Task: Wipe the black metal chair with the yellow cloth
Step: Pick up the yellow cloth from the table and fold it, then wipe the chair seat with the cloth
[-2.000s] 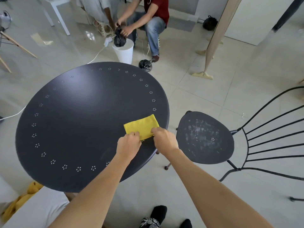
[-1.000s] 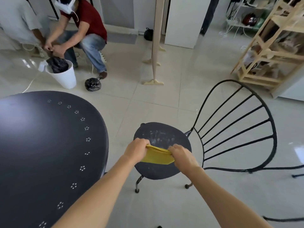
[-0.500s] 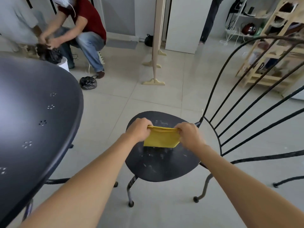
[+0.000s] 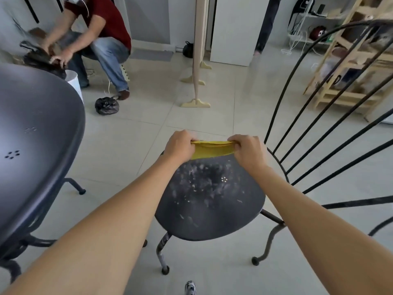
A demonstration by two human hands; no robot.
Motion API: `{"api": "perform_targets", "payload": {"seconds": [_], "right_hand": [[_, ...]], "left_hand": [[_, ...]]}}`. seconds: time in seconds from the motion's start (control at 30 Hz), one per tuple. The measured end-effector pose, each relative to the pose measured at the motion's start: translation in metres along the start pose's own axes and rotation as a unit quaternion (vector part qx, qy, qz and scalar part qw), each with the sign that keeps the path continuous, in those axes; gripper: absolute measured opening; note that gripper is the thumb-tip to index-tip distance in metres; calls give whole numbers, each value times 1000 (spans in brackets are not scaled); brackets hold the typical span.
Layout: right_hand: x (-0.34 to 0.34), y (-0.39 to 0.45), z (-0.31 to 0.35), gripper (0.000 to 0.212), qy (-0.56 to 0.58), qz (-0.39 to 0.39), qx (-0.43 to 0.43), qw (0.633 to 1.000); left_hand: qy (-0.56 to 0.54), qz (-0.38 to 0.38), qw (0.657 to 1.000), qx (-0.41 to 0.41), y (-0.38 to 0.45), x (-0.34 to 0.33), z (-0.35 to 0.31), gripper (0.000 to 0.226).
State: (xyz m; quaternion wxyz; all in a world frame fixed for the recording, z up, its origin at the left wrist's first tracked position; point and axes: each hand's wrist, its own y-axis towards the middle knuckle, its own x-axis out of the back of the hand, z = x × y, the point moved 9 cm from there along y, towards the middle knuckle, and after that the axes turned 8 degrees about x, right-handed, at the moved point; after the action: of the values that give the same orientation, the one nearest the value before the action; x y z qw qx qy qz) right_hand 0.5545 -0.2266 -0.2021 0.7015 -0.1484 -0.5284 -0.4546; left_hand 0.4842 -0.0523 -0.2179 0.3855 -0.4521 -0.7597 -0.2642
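A person is gripping a yellow cloth [image 4: 209,150] by its two ends, the left hand [image 4: 180,146] and right hand [image 4: 247,151] both having fingers curled tight around it, stretched above the far edge of the black chair [image 4: 209,201] seat. The seat is looking dusty and unwiped, so wiping seems about to begin; next the cloth likely needs lowering flat onto the seat. Compared with a moment earlier, the cloth is sitting farther toward the seat's far edge.
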Motion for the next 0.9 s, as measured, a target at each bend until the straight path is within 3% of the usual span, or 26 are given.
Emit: {"api": "perform_targets", "payload": {"seconds": [0.13, 0.3, 0.47, 0.57, 0.7, 0.77, 0.9], "right_hand": [[-40, -34, -18, 39, 9, 18, -4, 1000], [-96, -92, -34, 33, -24, 115, -8, 993], [-99, -113, -28, 34, 11, 80, 6, 997], [-95, -109, -21, 40, 43, 56, 31, 997], [-100, -87, -10, 36, 67, 38, 26, 997], [-114, -73, -3, 43, 52, 75, 22, 996], [-151, -50, 10, 60, -32, 160, 66, 984]], "left_hand": [[6, -6, 1000, 23, -26, -33, 25, 31], [52, 61, 997, 11, -73, -81, 58, 36], [19, 90, 996, -5, -96, -91, 67, 48], [-16, 61, 998, 4, -94, -80, 73, 49], [-43, -40, 994, 90, -83, -61, 110, 41], [-47, -72, 982, 166, -80, -57, 138, 42], [-111, -50, 955, 271, -83, -70, 172, 45]]}}
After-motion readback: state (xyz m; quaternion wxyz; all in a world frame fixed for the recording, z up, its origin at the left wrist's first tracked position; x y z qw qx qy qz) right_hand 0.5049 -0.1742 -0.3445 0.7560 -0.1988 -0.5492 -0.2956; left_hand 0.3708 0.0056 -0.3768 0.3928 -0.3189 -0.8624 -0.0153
